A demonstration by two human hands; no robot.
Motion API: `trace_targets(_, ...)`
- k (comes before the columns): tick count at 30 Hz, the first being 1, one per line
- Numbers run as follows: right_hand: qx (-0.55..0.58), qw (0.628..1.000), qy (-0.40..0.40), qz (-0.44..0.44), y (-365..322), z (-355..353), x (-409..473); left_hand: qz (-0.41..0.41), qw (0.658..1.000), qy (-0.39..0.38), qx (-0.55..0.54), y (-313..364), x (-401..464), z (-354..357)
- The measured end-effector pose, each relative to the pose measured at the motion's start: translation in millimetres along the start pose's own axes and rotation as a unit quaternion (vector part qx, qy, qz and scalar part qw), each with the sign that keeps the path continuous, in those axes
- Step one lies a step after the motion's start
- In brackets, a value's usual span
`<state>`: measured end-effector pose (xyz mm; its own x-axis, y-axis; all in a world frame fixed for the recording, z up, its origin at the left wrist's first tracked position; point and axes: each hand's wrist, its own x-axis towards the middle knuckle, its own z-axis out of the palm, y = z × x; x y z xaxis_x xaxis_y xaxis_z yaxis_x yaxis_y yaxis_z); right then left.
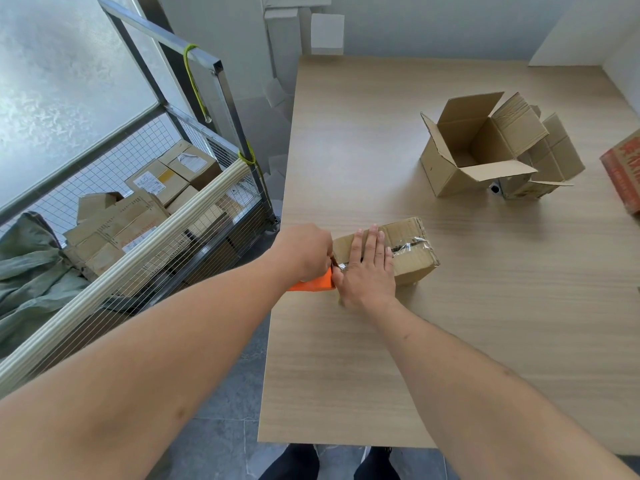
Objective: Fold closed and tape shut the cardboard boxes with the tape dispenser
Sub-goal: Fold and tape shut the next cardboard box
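At far left a wire cart holds stacked cartons. The left hand, arm stretched forward, curls its fingers around the orange tape dispenser at the left end of the closed box. The right hand lies flat on the box's top, fingers straight and together, pressing the clear tape. The box sits near the bench edge; an open box stands well apart, farther right.

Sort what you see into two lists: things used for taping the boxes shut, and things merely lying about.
Job:
closed box
orange tape dispenser
left hand
right hand
open box

Lying about:
wire cart
red carton
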<state>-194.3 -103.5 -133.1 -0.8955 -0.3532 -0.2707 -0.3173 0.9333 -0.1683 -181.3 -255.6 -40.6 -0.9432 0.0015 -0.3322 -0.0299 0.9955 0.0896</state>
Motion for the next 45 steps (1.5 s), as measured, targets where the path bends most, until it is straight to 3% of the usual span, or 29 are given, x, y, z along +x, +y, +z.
trace_targets(10, -0.001, 1.0, -0.018, -0.002, -2, -9, -4, 0.001, 0.996, 0.043, -0.081, -19, -12, 23)
trace_targets(23, -0.003, 1.0, -0.007, -0.006, 0, -7, -5, -0.075, 0.973, -0.007, -0.217, -39, -13, 32)
trace_targets(30, 0.002, 1.0, -0.017, -0.009, -1, -10, -6, -0.046, 0.987, -0.012, -0.156, -30, -8, 28)
trace_targets(33, 0.003, 1.0, -0.018, -0.008, -1, -11, -6, -0.054, 0.983, -0.009, -0.177, -33, -3, 27)
trace_targets(37, -0.002, 1.0, -0.022, -0.015, 0, -10, -5, -0.072, 0.984, -0.059, -0.153, -54, -24, 53)
trace_targets(40, -0.003, 1.0, 0.004, -0.01, 2, -6, -3, -0.098, 0.978, -0.015, -0.183, -67, -36, 68)
trace_targets(45, 0.002, 1.0, -0.007, -0.01, 2, -8, -4, -0.068, 0.977, 0.034, -0.2, -68, -31, 58)
